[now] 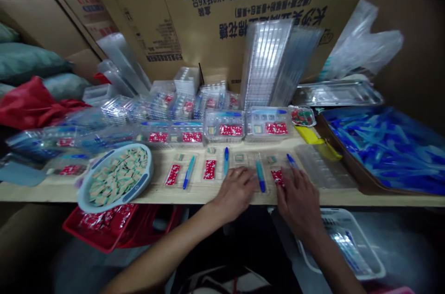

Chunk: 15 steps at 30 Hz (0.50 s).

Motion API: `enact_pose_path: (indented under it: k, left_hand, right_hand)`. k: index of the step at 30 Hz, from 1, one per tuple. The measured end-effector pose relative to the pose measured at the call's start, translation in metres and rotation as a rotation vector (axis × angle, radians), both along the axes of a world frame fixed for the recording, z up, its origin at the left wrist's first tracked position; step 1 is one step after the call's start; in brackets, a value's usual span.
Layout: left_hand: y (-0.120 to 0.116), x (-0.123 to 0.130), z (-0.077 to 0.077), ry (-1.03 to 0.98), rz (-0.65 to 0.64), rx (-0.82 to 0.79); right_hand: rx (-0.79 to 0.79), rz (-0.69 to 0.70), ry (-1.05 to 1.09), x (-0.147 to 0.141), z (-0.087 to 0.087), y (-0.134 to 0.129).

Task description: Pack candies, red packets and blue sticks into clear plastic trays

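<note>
A row of clear plastic trays lies along the near edge of the bench. Most hold a red patterned packet (209,169), a blue pen (188,172) and a small striped block (239,158). My left hand (238,189) is curled low over the third tray, beside its blue pen (260,173); what lies under its fingers is hidden. Over the rightmost tray, my right hand (299,196) has its thumb and forefinger at the edges of a red packet (277,176). Its other fingers lie close to a blue pen (291,160).
A bowl of striped blocks (149,171) stands left, a carton of blue pens (342,182) right. Filled trays (224,131) and upright stacks of clear plastic (266,62) line the back. Below the bench are a red basket (104,245) and a white basket (377,266).
</note>
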<state>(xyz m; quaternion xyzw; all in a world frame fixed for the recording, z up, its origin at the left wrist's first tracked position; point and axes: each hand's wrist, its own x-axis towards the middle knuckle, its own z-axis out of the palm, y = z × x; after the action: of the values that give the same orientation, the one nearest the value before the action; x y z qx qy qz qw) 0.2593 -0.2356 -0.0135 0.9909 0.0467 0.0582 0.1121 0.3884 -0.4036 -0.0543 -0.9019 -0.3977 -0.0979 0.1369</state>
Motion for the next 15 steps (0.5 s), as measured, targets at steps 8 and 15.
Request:
enact_pose_path:
  k: [8,15]
  left_hand:
    - [0.055,-0.112,-0.029,-0.073,0.398,0.162]
    - [0.049,-0.124,-0.042,-0.101,0.416,0.125]
  right_hand:
    - [-0.261,-0.120,-0.021,0.008,0.004,0.018]
    - [-0.380,-0.086,0.053,0.025,0.011,0.025]
